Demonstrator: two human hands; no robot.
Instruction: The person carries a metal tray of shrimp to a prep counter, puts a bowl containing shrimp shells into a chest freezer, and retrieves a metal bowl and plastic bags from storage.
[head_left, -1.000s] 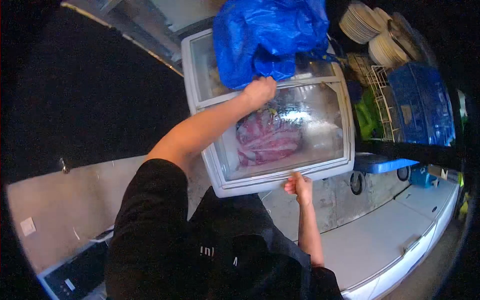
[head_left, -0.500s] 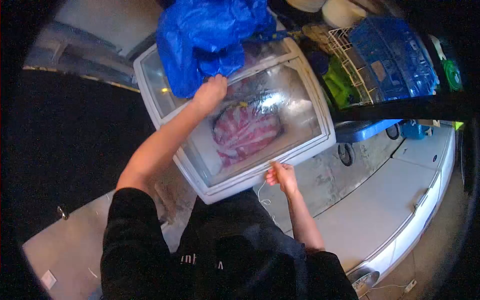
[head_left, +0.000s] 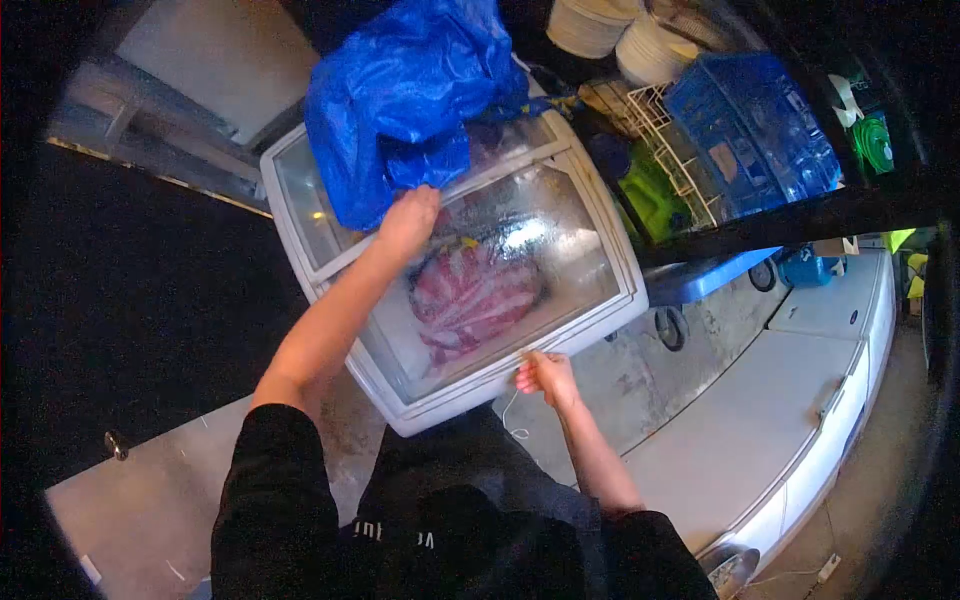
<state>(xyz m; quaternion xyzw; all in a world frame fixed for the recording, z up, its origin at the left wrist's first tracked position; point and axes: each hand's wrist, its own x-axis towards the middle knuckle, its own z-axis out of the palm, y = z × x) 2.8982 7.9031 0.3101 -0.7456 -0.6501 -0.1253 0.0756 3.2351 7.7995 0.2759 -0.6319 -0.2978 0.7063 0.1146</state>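
Observation:
A white chest freezer [head_left: 400,412] with sliding glass lids stands before me, with a red and white bundle [head_left: 475,295] visible through the glass. A crumpled blue bag [head_left: 400,90] lies over the far part of its top. My left hand [head_left: 408,222] is closed at the bag's lower edge, near the frame bar across the middle of the lids; what its fingers grip is hidden. My right hand [head_left: 547,377] is closed at the freezer's near edge, its fingertips against the rim of the glass lid, fingers curled under.
Stacked plates [head_left: 590,25], a white wire rack [head_left: 675,160] and a blue crate [head_left: 755,130] are at the upper right. A long white chest freezer [head_left: 735,430] stands at the right. A blue tray [head_left: 715,277] juts out beside the glass-topped freezer.
The view has turned and shifted, so the freezer sits further left and lower in the picture. Both hands keep about the same places on it.

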